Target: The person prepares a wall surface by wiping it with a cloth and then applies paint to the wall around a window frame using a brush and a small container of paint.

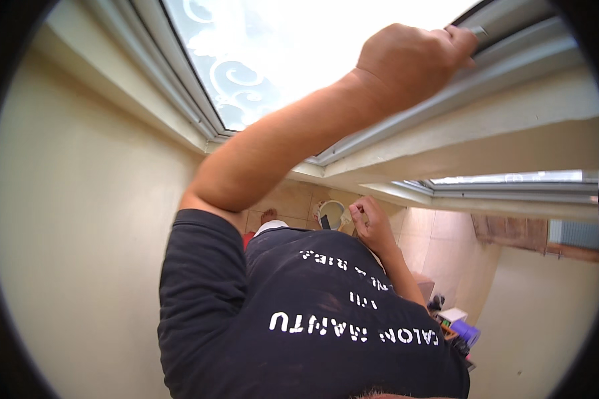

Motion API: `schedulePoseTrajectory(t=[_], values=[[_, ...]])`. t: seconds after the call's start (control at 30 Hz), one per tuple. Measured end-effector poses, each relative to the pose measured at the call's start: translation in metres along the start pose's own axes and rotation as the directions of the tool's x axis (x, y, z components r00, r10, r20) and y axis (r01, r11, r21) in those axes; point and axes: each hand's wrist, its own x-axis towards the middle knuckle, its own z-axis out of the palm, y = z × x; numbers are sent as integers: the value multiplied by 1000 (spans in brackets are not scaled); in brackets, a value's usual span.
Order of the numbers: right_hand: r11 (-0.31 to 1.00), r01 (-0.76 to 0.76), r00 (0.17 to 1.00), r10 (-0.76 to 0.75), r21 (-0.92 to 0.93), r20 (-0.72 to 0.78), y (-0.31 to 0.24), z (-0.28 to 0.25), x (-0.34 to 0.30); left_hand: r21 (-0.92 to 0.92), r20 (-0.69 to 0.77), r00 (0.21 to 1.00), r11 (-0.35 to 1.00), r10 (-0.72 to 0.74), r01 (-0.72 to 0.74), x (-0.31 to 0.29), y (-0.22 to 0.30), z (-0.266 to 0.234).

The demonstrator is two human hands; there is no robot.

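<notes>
My left arm reaches up and across to the right. At its end my left hand [412,58] is closed against the upper window frame [512,33], its thumb and fingers pinching a small pale-grey piece [479,31]; its kind is not clear. Lower down, in front of my body, my right hand [371,223] is held with curled fingers. Whatever may be in it is too small to make out. Beside those fingers, farther below, a round whitish bucket [331,213] stands on the floor with something dark inside.
A bright window pane [279,53] with white scroll patterns fills the top. Below its frame runs a cream ledge [479,143], and a second window [512,178] lies to the right. Plain walls [80,219] close in at left. Boxes and a purple item [464,332] lie at lower right.
</notes>
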Motion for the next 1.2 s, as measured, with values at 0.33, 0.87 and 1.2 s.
schedulePoseTrajectory(t=[0.33, 0.87, 1.2], values=[[999, 17, 991, -10, -50, 135, 3, 6, -1, 60, 72, 997, 998, 7, -11, 3, 2, -16], [997, 81, 986, -80, 0, 143, 13, 2, 1, -126, 561, 811, 985, 168, -117, 50, -1, -77], [973, 12, 980, 34, 228, -198, -37, -8, 93, 186, 570, 816, 953, 95, -240, 48, 17, -54]])
